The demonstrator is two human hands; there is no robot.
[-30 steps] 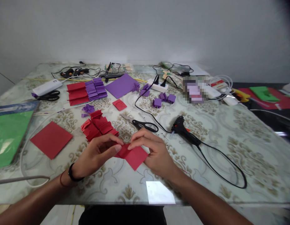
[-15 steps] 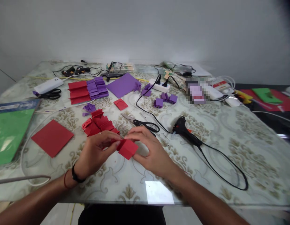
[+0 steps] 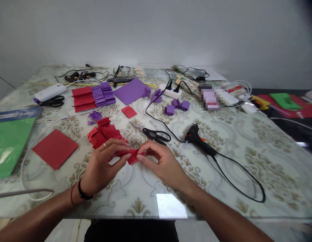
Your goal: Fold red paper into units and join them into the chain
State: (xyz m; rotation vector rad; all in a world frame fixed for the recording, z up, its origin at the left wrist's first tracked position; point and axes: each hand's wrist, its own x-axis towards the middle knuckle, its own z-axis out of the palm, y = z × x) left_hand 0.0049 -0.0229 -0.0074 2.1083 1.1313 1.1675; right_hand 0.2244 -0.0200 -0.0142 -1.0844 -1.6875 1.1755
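Observation:
A folded piece of red paper [image 3: 132,158] is pinched between both hands, above the near middle of the table. My left hand [image 3: 105,161] grips its left part with thumb and fingertips. On the other side, my right hand [image 3: 158,159] squeezes the right part, and its fingers cover some of the paper. Just behind my left hand lies a cluster of pleated red paper pieces [image 3: 105,131]. A flat red square sheet [image 3: 55,148] lies to the left, and a small red paper square [image 3: 129,111] farther back. Black-handled scissors [image 3: 156,133] rest behind my right hand.
A black glue gun [image 3: 200,141] with a looping cord lies at right. Purple folded pieces [image 3: 169,109], a purple sheet [image 3: 132,90] and a white power strip [image 3: 171,91] sit farther back. Green paper in a plastic packet [image 3: 13,144] is at far left.
The red paper's right flap, which faced up broadly before, now shows as a smaller, narrower part. My right thumb and fingers have closed in on it, nearer my left hand.

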